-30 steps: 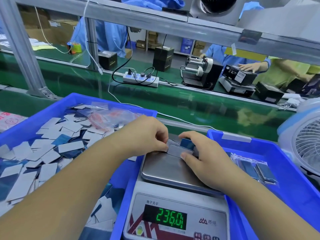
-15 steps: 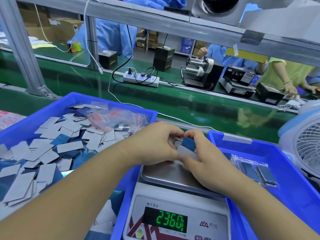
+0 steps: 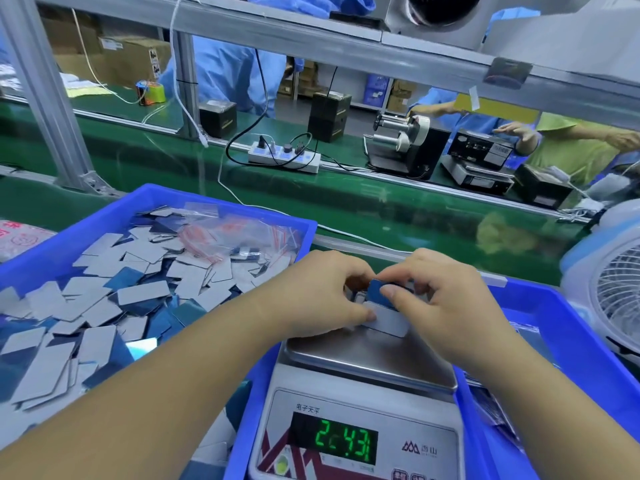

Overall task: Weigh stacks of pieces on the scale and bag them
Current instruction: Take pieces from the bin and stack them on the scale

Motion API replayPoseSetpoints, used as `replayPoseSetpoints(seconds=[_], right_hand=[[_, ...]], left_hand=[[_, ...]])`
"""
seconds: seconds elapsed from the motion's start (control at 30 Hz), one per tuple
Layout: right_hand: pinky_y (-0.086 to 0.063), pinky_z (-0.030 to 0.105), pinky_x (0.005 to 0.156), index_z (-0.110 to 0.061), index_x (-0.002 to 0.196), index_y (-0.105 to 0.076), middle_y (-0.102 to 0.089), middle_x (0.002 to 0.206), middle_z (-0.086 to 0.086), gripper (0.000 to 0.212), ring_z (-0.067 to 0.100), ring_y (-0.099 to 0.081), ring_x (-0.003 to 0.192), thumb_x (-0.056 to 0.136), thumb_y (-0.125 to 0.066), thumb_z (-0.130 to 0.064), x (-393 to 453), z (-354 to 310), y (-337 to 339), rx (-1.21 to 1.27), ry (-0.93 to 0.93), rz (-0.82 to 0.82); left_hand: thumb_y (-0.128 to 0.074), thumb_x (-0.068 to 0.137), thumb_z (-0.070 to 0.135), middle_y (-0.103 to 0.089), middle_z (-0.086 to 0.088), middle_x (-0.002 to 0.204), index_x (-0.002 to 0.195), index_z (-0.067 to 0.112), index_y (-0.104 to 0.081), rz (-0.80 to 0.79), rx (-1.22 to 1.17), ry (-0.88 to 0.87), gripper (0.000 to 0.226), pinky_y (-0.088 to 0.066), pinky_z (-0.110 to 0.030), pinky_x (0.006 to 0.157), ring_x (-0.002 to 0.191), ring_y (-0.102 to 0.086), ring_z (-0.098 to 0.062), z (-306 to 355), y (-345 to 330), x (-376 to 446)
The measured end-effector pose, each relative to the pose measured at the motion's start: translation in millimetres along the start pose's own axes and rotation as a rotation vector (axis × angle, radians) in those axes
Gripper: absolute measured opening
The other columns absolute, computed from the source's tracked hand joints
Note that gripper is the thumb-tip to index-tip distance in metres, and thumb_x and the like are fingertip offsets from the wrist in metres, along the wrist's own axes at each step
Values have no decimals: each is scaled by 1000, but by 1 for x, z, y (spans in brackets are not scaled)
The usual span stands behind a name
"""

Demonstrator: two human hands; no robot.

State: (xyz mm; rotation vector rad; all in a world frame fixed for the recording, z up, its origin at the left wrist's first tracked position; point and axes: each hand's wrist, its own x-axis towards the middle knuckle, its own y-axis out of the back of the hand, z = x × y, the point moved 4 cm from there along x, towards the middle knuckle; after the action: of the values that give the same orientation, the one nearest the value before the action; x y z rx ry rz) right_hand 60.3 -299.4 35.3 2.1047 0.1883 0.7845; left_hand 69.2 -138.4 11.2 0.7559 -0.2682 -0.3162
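A stack of flat grey-and-blue pieces (image 3: 385, 313) stands on edge at the far side of the scale's steel pan (image 3: 374, 362). My left hand (image 3: 322, 292) grips the stack from the left, thumb low on the front grey piece. From the right, my right hand (image 3: 440, 299) pinches it, thumb on a blue piece at the top. The scale's green display (image 3: 341, 441) is mid-change and reads unclearly. Loose pieces (image 3: 114, 299) and clear zip bags (image 3: 235, 237) fill the blue bin (image 3: 221, 204) on the left.
A second blue bin (image 3: 571, 327) at the right holds bagged pieces. A white fan (image 3: 613, 292) stands at the far right. Beyond lies a green conveyor belt (image 3: 381, 202), then a power strip (image 3: 284, 157), a label dispenser (image 3: 408, 147) and other people at work.
Both hands have lifted and tilted the stack toward upright at the pan's far edge. The scale reading has changed from 236.0 to a blurred, shifting number.
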Motion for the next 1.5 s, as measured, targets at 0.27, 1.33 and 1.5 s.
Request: replayPoseSetpoints(seconds=[0.27,1.33,1.5], right_hand=[[-47,16,68,-39,84,-66,-67,85,-17,33,8,-62,79,88,-69,-6,0,3,15,134,-39,5],[-35,16,55,-28,67,-60,-59,67,-23,22,3,-51,64,74,-80,-33,-3,31,-12,-8,-221,-104],[-36,11,59,-33,73,-57,-57,72,-29,27,-4,-51,73,69,-83,-39,-3,25,-13,-74,-191,-97]], left_hand=[[-76,83,36,-53,47,66,112,41,-69,-22,44,-27,30,-37,-6,57,66,-53,16,-1,0,1],[-80,80,25,-72,13,66,93,31,-71,8,-133,125,17,-43,-8,52,58,-66,-2,-16,15,-2],[-76,82,19,-71,13,63,92,31,-70,28,-74,106,17,-45,-10,54,57,-65,-2,-16,11,0]])
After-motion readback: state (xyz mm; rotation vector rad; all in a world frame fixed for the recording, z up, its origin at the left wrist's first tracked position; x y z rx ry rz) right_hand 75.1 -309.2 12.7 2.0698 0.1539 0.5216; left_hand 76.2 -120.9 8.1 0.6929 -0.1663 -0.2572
